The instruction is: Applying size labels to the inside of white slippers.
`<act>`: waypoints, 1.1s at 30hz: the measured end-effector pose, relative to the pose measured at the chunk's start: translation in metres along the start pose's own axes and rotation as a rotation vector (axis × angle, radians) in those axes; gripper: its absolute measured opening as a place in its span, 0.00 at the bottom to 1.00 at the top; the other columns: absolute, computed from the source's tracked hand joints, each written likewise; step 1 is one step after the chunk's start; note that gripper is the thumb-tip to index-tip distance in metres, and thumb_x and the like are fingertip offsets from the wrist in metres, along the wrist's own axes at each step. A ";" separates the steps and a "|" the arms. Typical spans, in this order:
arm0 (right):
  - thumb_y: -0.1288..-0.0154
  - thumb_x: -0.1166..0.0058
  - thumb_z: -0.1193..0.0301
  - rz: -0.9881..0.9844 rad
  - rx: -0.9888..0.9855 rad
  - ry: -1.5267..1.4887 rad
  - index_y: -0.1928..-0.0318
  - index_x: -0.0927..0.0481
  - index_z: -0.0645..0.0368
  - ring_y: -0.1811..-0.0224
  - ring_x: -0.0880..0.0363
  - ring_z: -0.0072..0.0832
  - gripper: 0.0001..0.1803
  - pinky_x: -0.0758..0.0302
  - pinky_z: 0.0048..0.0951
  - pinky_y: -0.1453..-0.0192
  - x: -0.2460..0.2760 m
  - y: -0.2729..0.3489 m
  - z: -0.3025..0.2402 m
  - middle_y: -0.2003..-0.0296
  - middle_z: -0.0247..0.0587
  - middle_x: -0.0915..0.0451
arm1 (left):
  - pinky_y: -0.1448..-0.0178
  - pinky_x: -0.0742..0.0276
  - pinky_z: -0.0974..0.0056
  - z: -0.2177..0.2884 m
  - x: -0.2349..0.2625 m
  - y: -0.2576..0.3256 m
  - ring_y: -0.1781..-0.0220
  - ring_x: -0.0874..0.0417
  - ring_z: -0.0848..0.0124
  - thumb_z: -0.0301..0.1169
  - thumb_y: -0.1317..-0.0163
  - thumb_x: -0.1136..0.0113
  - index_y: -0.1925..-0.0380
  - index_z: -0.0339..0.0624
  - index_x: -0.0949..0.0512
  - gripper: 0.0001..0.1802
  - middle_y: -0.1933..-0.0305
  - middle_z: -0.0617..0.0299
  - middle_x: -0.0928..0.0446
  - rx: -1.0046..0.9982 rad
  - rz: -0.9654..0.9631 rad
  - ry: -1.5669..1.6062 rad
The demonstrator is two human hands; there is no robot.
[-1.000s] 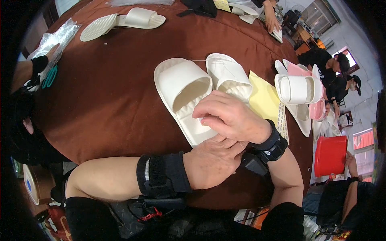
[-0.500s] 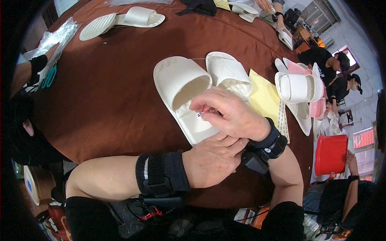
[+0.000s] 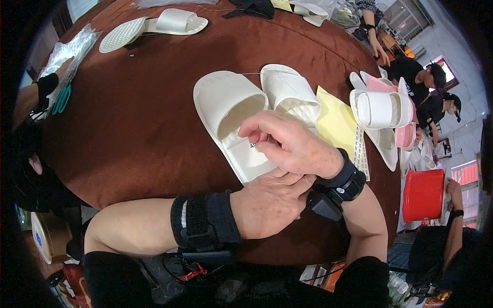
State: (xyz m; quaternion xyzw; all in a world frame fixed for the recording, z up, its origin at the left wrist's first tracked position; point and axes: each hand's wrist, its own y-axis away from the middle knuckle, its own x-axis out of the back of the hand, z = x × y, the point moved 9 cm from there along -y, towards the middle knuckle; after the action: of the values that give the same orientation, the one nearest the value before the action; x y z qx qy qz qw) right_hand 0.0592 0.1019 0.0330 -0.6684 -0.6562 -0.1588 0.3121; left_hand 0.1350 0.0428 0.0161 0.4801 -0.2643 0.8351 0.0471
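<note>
A pair of white slippers, the left slipper (image 3: 231,100) and the right slipper (image 3: 291,84), lies on the brown tablecloth, joined by a thin thread. My left hand (image 3: 269,205) is closed over the heel end of the left slipper, its fingertips tucked under my right wrist. Above the same insole my right hand (image 3: 295,143) is curled, thumb and fingers bent together. Beside its thumb tip shows a small dark-printed mark (image 3: 252,146) on the insole. Anything between those fingers is hidden. A yellow sheet (image 3: 334,120) lies right of the slippers, with a printed label strip (image 3: 361,154).
White and pink slippers (image 3: 380,110) are piled at the right edge. Another white pair (image 3: 174,21) lies far left. A neighbour's hand rests by clear plastic (image 3: 72,49) and teal-handled scissors (image 3: 61,99). A red bucket (image 3: 423,195) stands right; several people work beyond.
My hands and the slippers hold nearly the same pose; the view shifts slightly. At the far right, a co-worker's hand has moved away from a white slipper.
</note>
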 end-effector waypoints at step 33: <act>0.36 0.51 0.80 -0.043 -0.093 -0.124 0.53 0.27 0.63 0.62 0.26 0.21 0.10 0.27 0.24 0.55 0.010 0.005 0.000 0.63 0.36 0.24 | 0.25 0.49 0.54 0.000 0.006 0.000 0.29 0.40 0.54 0.38 0.49 0.36 0.57 0.36 0.20 0.21 0.35 0.47 0.35 0.000 0.007 -0.016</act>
State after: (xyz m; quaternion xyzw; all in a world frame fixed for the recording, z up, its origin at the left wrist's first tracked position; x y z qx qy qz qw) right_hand 0.0652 0.1100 0.0384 -0.6765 -0.6804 -0.1538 0.2359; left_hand 0.1319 0.0414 0.0213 0.4858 -0.2666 0.8314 0.0420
